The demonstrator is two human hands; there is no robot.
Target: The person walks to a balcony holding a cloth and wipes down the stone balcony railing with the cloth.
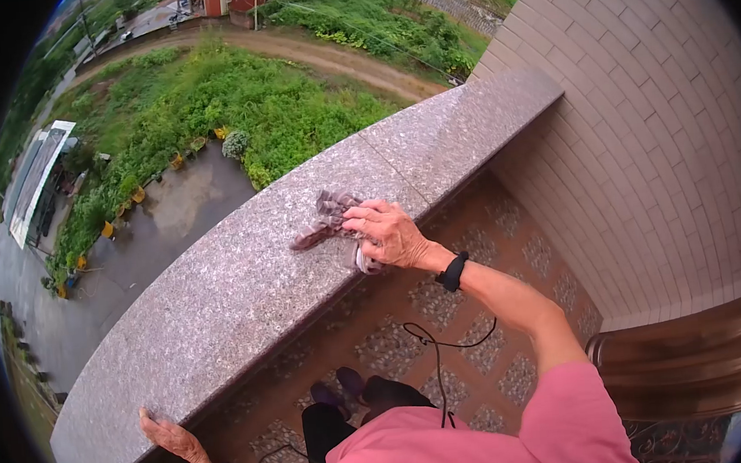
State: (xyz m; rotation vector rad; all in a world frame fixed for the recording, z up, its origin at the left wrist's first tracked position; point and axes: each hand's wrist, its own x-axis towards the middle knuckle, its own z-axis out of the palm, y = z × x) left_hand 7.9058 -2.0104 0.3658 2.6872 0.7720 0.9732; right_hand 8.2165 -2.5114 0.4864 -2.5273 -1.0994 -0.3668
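A crumpled cloth (pixel 326 222), dark and greyish with a pattern, lies bunched on the speckled granite ledge (pixel 244 285). My right hand (pixel 388 234) presses down on it with bent fingers closed round part of the fabric. A paler fold hangs by the ledge's near edge, under the palm. Farther left, my left hand (pixel 174 438) rests on the near edge of the same ledge, its fingers laid over the stone and nothing seen in them. Part of that hand's underside is hidden.
Beyond the ledge is a drop to a paved yard (pixel 186 215) and green plants (pixel 291 107). A tiled wall (pixel 640 123) closes the right side. Below, a black cable (pixel 438 365) hangs over the patterned floor (pixel 388 348). Brown moulded trim (pixel 702 353) stands at lower right.
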